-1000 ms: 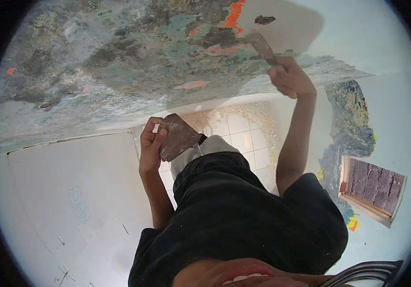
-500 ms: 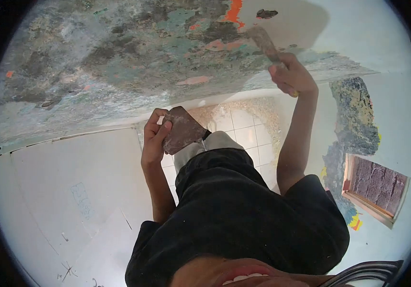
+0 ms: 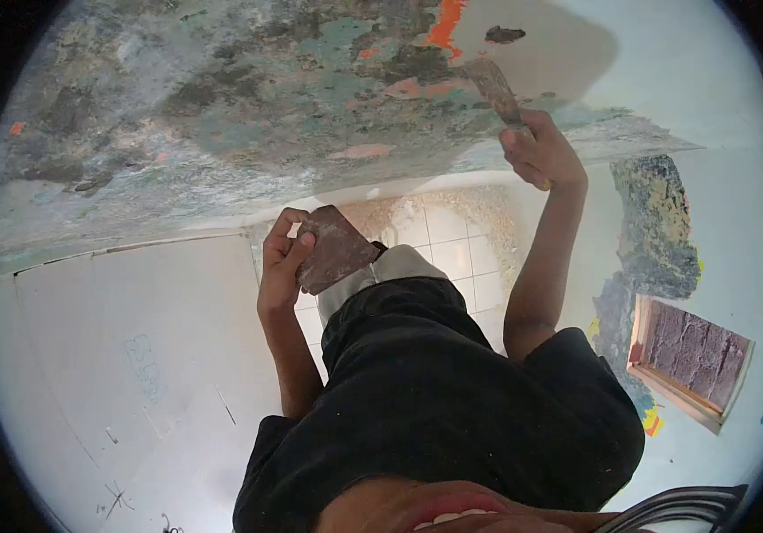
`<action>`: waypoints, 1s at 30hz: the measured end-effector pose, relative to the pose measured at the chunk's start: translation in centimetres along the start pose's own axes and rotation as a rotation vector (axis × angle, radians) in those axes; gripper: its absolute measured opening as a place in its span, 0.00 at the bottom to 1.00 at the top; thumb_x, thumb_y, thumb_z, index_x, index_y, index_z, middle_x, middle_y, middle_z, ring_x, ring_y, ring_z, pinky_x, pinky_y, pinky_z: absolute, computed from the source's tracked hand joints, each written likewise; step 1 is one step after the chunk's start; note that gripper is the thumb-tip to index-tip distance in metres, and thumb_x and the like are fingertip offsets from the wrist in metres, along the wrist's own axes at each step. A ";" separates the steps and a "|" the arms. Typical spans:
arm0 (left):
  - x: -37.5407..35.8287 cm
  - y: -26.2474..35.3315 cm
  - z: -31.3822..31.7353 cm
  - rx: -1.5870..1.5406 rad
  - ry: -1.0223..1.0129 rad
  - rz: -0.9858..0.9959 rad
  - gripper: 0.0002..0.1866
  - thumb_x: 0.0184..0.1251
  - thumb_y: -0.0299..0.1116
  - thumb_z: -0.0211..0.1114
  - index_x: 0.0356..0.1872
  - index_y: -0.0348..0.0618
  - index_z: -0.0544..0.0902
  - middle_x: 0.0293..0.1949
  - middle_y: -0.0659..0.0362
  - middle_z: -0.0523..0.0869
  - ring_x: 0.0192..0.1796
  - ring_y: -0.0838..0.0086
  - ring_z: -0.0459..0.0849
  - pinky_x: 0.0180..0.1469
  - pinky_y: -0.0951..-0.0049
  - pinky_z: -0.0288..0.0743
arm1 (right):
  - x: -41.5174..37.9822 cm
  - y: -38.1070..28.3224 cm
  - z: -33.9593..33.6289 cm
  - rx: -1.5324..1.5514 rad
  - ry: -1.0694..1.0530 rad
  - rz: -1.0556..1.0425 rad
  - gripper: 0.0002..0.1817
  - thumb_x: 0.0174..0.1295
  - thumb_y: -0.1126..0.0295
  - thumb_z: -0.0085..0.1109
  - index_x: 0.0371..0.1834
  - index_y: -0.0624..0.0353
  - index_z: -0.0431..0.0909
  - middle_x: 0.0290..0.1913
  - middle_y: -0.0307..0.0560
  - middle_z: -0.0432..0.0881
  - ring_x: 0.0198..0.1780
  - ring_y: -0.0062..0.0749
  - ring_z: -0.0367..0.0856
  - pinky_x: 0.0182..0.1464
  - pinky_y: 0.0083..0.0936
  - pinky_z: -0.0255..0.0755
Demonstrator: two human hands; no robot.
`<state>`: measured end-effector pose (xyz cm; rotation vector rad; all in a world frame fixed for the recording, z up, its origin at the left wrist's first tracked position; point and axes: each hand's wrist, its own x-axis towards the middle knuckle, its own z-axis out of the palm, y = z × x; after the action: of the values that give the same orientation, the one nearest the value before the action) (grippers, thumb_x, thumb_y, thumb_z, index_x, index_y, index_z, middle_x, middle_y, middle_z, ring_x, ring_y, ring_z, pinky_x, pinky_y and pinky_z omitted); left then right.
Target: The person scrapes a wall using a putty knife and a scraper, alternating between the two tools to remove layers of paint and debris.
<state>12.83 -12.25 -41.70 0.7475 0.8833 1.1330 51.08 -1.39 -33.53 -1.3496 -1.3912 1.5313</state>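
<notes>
My right hand (image 3: 544,153) is wrapped round the handle of a scraper (image 3: 493,87), raised toward the wall. The scraper's blade overlaps the border between the patchy, scraped area of the wall (image 3: 284,98) and smooth pale paint. Lower down, in front of my waist, my left hand (image 3: 285,266) grips one edge of a flat brown square plate (image 3: 339,249), thumb on its near face. Pale dusty marks show on the plate. Orange paint (image 3: 445,28) and a dark bare spot (image 3: 505,35) lie beyond the blade.
Pale crumbs and debris (image 3: 488,206) lie on the white tiled floor (image 3: 449,258) along the wall's foot. At right, a wall with a peeled strip (image 3: 657,213) has a small framed opening (image 3: 679,391). A white panel (image 3: 133,329) with scribbles stands at left.
The whole view has shifted slightly. The scraper stays near the same spot on the wall, and both hands keep their holds on the scraper and the plate.
</notes>
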 end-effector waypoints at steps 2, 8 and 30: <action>-0.4 -0.5 0.2 -0.009 0.022 -0.022 0.10 0.70 0.28 0.61 0.49 0.45 0.72 0.31 0.63 0.84 0.26 0.87 0.78 0.29 0.84 0.69 | -0.8 0.2 0.4 0.041 0.002 0.016 0.14 0.64 0.62 0.66 0.32 0.61 0.75 0.12 0.30 0.67 0.08 0.10 0.58 0.09 0.14 0.51; 0.0 -0.5 0.4 0.023 0.006 -0.037 0.10 0.70 0.28 0.61 0.49 0.45 0.72 0.31 0.63 0.84 0.27 0.87 0.78 0.29 0.84 0.69 | -0.6 0.9 -0.1 0.093 -0.025 -0.026 0.12 0.64 0.64 0.65 0.38 0.62 0.78 0.12 0.30 0.67 0.08 0.10 0.57 0.09 0.14 0.50; 0.6 -0.5 0.8 0.079 -0.026 -0.055 0.09 0.70 0.30 0.61 0.48 0.44 0.73 0.26 0.66 0.82 0.21 0.90 0.73 0.22 0.86 0.61 | -0.7 0.4 1.1 0.140 0.004 0.023 0.13 0.64 0.64 0.65 0.30 0.61 0.75 0.11 0.30 0.65 0.07 0.11 0.58 0.09 0.15 0.51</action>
<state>13.81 -11.85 -41.86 0.7963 0.9253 1.0427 50.27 -2.40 -33.83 -1.2865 -1.2458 1.6080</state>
